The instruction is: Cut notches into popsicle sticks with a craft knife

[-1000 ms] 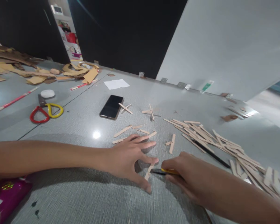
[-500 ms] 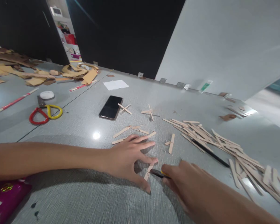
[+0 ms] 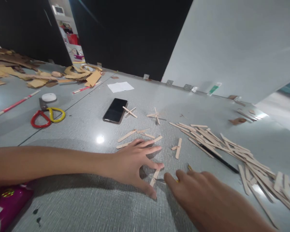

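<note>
A short wooden craft stick (image 3: 154,177) lies on the table under my left hand (image 3: 135,161). My index fingertip and thumb pin its two ends down, while the other fingers are spread over the tabletop. Beside it, my right hand (image 3: 195,190) is closed around a cutter knife (image 3: 160,180); its thin blade points left at the stick's middle, and most of the handle is hidden in my fingers. Near my left fingertips lie several cut stick pieces (image 3: 127,136). A crossed pair of sticks (image 3: 177,148) rests just beyond my right hand.
A pile of craft sticks (image 3: 219,145) with a black pen-like rod (image 3: 218,158) spreads along the right. Farther back are a phone (image 3: 115,110), two stick crosses (image 3: 130,111) and white paper (image 3: 120,87). Scissors (image 3: 48,116) and cardboard scraps (image 3: 38,77) lie left.
My right hand has turned and shifted slightly right, so more of the knife's handle is covered and its thin blade shows. My left hand stays on the stick.
</note>
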Tool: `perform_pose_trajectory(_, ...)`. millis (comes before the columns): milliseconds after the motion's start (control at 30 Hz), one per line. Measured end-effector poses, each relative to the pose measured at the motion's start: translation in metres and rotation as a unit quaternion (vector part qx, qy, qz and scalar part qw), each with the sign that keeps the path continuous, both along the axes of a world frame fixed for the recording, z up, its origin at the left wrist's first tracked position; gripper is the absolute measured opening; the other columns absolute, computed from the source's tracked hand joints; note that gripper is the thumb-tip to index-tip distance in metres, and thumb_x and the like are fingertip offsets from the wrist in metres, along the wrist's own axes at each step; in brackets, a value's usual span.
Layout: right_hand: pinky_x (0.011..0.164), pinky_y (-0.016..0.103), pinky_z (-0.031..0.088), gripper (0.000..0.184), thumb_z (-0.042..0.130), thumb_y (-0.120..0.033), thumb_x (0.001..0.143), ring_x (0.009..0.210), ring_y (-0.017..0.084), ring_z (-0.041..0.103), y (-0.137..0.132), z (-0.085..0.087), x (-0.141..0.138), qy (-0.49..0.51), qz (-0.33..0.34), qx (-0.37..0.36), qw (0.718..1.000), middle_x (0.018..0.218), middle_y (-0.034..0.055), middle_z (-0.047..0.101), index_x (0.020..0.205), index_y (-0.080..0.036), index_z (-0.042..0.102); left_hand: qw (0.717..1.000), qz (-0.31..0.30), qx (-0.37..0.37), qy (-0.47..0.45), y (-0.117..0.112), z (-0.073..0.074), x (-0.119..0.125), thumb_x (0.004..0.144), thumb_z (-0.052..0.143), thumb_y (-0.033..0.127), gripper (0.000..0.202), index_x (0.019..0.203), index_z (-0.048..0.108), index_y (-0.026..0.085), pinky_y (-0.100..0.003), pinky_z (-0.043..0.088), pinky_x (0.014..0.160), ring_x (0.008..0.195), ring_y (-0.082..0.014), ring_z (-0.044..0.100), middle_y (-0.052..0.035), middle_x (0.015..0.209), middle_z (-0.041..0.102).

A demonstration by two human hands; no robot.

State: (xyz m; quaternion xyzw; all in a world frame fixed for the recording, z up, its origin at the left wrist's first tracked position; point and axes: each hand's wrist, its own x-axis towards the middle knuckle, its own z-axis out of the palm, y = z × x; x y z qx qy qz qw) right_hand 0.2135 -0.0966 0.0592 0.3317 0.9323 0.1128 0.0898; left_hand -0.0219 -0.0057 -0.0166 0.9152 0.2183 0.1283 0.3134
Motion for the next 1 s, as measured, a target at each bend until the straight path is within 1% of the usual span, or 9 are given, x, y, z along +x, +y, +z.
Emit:
perform_pose_trajectory(200, 0.047, 0.031, 0.043, 0.040, 0.052, 0.005, 0.075, 0.052, 0.023, 0.074, 0.004, 0.008, 0.019, 0.084, -0.071, -0.098, 0.989, 0.070, 0.0023, 0.074, 0.091, -0.024, 0.074, 1.000, -0.007, 0.001, 0.007, 0.000, 0.001, 0.000, 0.079, 0.080, 0.082, 0.091, 0.153, 0.065, 0.033, -0.075, 0.011, 0.130, 0.168, -0.0477, 0.010, -0.0125, 0.181, 0.024)
perform_pose_trajectory(367, 0.055, 0.033, 0.050, 0.043, 0.054, 0.004, 0.079, 0.063, 0.027, 0.078, 0.011, 0.001, 0.017, 0.064, -0.089, -0.092, 0.990, 0.077, 0.0044, 0.078, 0.101, -0.024, 0.078, 1.000, -0.005, 0.008, 0.020, 0.001, 0.003, 0.000, 0.080, 0.078, 0.084, 0.092, 0.155, 0.063, 0.034, -0.073, 0.012, 0.131, 0.169, -0.0446, 0.008, -0.0143, 0.180, 0.024)
perform_pose_trajectory(533, 0.060, 0.032, 0.048, 0.045, 0.051, 0.002, 0.084, 0.068, 0.024, 0.078, 0.015, -0.003, 0.024, 0.091, -0.093, -0.144, 0.981, 0.081, 0.0025, 0.080, 0.105, -0.028, 0.078, 0.997, -0.066, 0.012, 0.028, 0.007, 0.008, -0.006, 0.083, 0.080, 0.077, 0.084, 0.156, 0.060, 0.040, -0.077, 0.009, 0.128, 0.169, -0.0468, 0.001, -0.0106, 0.183, 0.015)
perform_pose_trajectory(567, 0.061, 0.031, 0.048, 0.044, 0.051, 0.001, 0.087, 0.069, 0.023, 0.078, 0.015, -0.003, 0.025, 0.102, -0.093, -0.151, 0.979, 0.082, 0.0016, 0.080, 0.105, -0.030, 0.078, 0.997, -0.070, 0.005, 0.021, 0.008, 0.007, -0.006, 0.082, 0.083, 0.076, 0.086, 0.157, 0.059, 0.040, -0.078, 0.009, 0.127, 0.169, -0.0472, 0.002, -0.0112, 0.183, 0.017)
perform_pose_trajectory(633, 0.060, 0.030, 0.047, 0.041, 0.051, -0.001, 0.090, 0.068, 0.022, 0.078, 0.015, -0.003, 0.027, 0.110, -0.091, -0.160, 0.977, 0.081, 0.0001, 0.080, 0.102, -0.031, 0.077, 0.998, -0.048, -0.026, -0.014, 0.010, 0.006, -0.007, 0.074, 0.091, 0.072, 0.093, 0.154, 0.061, 0.034, -0.074, 0.014, 0.128, 0.168, -0.0465, 0.013, -0.0141, 0.179, 0.032)
perform_pose_trajectory(700, 0.057, 0.031, 0.045, 0.040, 0.051, 0.000, 0.085, 0.064, 0.023, 0.076, 0.016, -0.002, 0.028, 0.108, -0.083, -0.164, 0.977, 0.077, 0.0002, 0.078, 0.096, -0.029, 0.076, 0.997, -0.024, -0.053, -0.053, 0.011, 0.003, -0.006, 0.068, 0.098, 0.065, 0.078, 0.132, 0.072, 0.029, -0.068, 0.020, 0.130, 0.165, -0.0437, 0.027, -0.0129, 0.169, 0.049)
perform_pose_trajectory(800, 0.052, 0.031, 0.041, 0.039, 0.051, 0.002, 0.082, 0.058, 0.024, 0.074, 0.020, -0.003, 0.028, 0.103, -0.071, -0.171, 0.977, 0.073, 0.0012, 0.076, 0.092, -0.028, 0.074, 0.995, -0.031, -0.059, -0.076, 0.011, 0.001, -0.006, 0.076, 0.098, 0.053, 0.035, 0.091, 0.080, 0.027, -0.063, 0.018, 0.131, 0.163, -0.0402, 0.033, -0.0047, 0.159, 0.060)
perform_pose_trajectory(867, 0.051, 0.030, 0.041, 0.040, 0.051, 0.003, 0.082, 0.056, 0.023, 0.074, 0.022, -0.003, 0.028, 0.106, -0.069, -0.176, 0.976, 0.073, 0.0010, 0.076, 0.094, -0.027, 0.074, 0.995, -0.032, -0.059, -0.078, 0.010, 0.002, -0.006, 0.082, 0.095, 0.048, 0.023, 0.084, 0.082, 0.029, -0.061, 0.017, 0.131, 0.163, -0.0384, 0.034, -0.0009, 0.156, 0.064)
perform_pose_trajectory(1000, 0.055, 0.031, 0.046, 0.042, 0.050, 0.004, 0.081, 0.061, 0.025, 0.077, 0.018, -0.009, 0.031, 0.110, -0.079, -0.190, 0.972, 0.076, 0.0012, 0.078, 0.096, -0.027, 0.074, 0.995, -0.029, -0.047, -0.085, 0.009, 0.005, -0.006, 0.087, 0.092, 0.043, 0.014, 0.088, 0.086, 0.030, -0.058, 0.022, 0.129, 0.157, -0.0358, 0.043, -0.0006, 0.152, 0.067)
